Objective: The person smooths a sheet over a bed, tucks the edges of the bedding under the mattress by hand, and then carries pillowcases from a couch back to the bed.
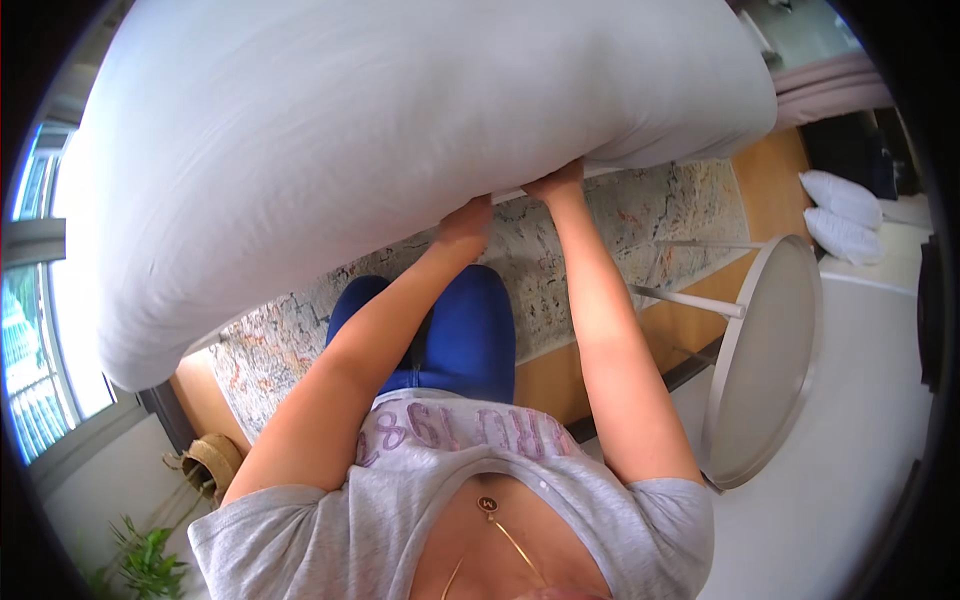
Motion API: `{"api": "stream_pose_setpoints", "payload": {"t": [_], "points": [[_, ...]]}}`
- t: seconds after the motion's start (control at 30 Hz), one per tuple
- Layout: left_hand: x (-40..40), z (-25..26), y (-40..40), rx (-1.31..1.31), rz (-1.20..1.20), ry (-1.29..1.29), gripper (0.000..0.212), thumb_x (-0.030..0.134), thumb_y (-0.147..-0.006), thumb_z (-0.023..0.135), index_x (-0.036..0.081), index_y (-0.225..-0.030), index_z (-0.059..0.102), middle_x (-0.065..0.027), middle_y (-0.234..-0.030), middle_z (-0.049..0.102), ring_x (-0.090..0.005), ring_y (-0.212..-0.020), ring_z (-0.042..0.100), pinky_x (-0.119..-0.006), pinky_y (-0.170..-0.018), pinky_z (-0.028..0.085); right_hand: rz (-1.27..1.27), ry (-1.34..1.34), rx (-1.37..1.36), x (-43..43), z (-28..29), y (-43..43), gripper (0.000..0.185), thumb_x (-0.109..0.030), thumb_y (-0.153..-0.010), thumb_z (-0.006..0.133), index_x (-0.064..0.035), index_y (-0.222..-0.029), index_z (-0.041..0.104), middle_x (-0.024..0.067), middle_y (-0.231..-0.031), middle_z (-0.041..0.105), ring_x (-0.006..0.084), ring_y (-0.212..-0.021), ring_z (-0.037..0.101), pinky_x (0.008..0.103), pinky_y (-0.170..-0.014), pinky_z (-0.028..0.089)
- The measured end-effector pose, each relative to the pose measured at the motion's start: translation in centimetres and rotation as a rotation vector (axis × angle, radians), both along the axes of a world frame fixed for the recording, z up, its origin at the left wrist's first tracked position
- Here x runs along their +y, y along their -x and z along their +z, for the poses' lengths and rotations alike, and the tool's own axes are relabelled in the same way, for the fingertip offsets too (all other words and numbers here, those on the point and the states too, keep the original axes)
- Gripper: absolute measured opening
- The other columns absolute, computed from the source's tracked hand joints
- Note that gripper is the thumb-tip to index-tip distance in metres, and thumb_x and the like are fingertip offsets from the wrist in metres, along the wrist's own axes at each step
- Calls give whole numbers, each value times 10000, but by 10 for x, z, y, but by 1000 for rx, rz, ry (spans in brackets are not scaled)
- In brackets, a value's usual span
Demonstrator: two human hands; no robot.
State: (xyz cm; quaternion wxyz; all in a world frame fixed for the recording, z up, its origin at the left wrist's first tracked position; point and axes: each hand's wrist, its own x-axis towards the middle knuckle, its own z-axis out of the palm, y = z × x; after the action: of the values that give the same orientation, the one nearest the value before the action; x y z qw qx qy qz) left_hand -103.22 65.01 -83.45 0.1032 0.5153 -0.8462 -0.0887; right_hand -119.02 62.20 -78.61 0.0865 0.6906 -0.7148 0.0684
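Observation:
A large mattress in a white sheet [420, 112] fills the upper part of the view, its near side bulging towards me. My left hand [466, 225] is at the lower edge of this side, slightly blurred. To its right, my right hand [559, 184] reaches beneath the same edge, where the sheet shows creases. The sheeted side hides most of the fingers on both hands, so their grip cannot be made out. A strip of white bed base [510, 195] shows between the hands. Below them are my knees in blue trousers [472, 330].
A patterned rug [547, 300] covers part of the wooden floor [551, 382]. On the right stands a round tray-top side table [765, 367], with white pillows [844, 217] beyond. A woven basket [212, 461] and a green plant [150, 559] are at lower left, near a window [45, 337].

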Motion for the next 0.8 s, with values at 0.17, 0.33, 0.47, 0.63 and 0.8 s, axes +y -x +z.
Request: {"api": "stream_pose_setpoints", "payload": {"t": [0.17, 0.33, 0.47, 0.63, 0.8], "points": [[23, 23, -22, 166, -173, -63, 493, 76, -676, 545, 19, -1163, 491, -186, -1207, 444, -342, -1132, 433, -439, -924, 380, -183, 87, 173, 34, -33, -28, 388, -254, -712, 582, -83, -1060, 588, 135, -1046, 588, 321, -1023, 518, 458, -871, 406], [88, 35, -126, 101, -25, 120, 507, 118, -694, 514, 19, -1191, 480, -157, -1223, 431, -317, -1137, 397, -457, -928, 336, 264, 218, -217, 67, -21, -120, 335, -246, -672, 625, -65, -952, 634, 175, -953, 609, 342, -888, 569, 455, -815, 427], [85, 11, -195, 29, 123, 267, 517, 102, -630, 544, 7, -1136, 502, -185, -1175, 434, -337, -1077, 418, -436, -907, 349, 226, -49, -103, 59, -2, -140, 420, -379, -728, 560, -132, -1066, 597, 102, -1048, 609, 303, -991, 548, 416, -873, 423], [58, -7, -184, 260, 149, 232, 419, 96, -641, 532, 15, -1052, 525, -153, -1028, 545, -319, -970, 521, -431, -826, 408, 121, -215, -52, 34, 4, -144, 518, -364, -784, 507, -218, -1277, 437, 20, -1301, 455, 235, -1171, 453, 373, -943, 380], [69, 24, -226, 352, 33, 60, 338, 73, -648, 519, 15, -977, 565, -167, -995, 556, -323, -967, 528, -422, -809, 421, 258, -418, -5, 80, 19, -214, 395, -213, -758, 519, -134, -1144, 543, 109, -1174, 538, 266, -1066, 519, 397, -901, 400]]}}
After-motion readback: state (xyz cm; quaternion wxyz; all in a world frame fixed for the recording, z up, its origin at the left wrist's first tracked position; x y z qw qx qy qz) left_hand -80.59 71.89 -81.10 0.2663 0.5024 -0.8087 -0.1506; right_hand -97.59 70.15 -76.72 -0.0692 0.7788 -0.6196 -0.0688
